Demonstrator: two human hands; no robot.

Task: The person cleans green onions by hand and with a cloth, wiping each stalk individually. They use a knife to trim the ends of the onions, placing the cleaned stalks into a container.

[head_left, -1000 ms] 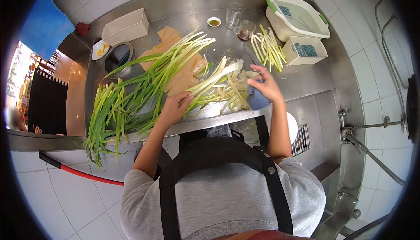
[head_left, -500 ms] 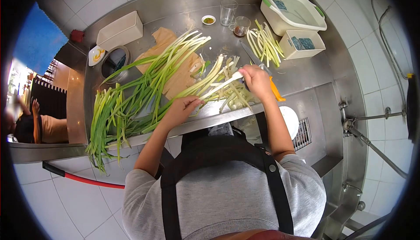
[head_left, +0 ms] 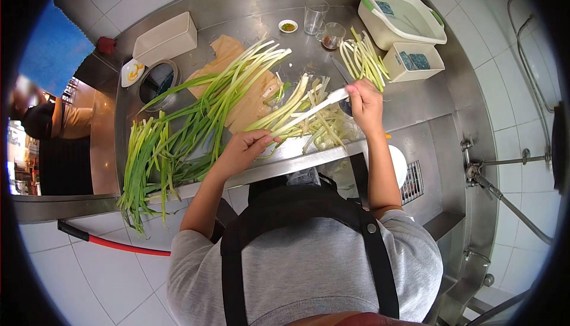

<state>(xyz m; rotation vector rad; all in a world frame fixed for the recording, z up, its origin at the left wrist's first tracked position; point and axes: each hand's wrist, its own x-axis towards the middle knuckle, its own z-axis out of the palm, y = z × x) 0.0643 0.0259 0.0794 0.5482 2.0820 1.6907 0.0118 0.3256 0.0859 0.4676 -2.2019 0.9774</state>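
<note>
A spring onion (head_left: pixel 312 111) stretches slantwise between my two hands. My left hand (head_left: pixel 244 149) is closed around its stalk, near the counter's front edge. My right hand (head_left: pixel 366 105) pinches the white end, where a pale flap of skin shows beside the thumb. Under the stalk lie a few more spring onions and a heap of peelings (head_left: pixel 328 125). A large pile of spring onions (head_left: pixel 217 103) covers the left of the counter, its green leaves hanging over the front edge. Cut or trimmed stalks (head_left: pixel 363 59) lie beyond my right hand, beside a knife blade (head_left: pixel 341 70).
Brown paper (head_left: pixel 224 47) lies under the pile. At the back stand a small sauce dish (head_left: pixel 288 26), a glass (head_left: pixel 315 17) and a glass cup (head_left: pixel 332 36). A water-filled tub (head_left: pixel 404 20) and a smaller bin (head_left: pixel 414 72) stand right. A person (head_left: pixel 44 118) is visible far left.
My right hand has moved right and slightly up, drawing the white end with it. My left hand stays nearly in place. The person at far left has shifted position.
</note>
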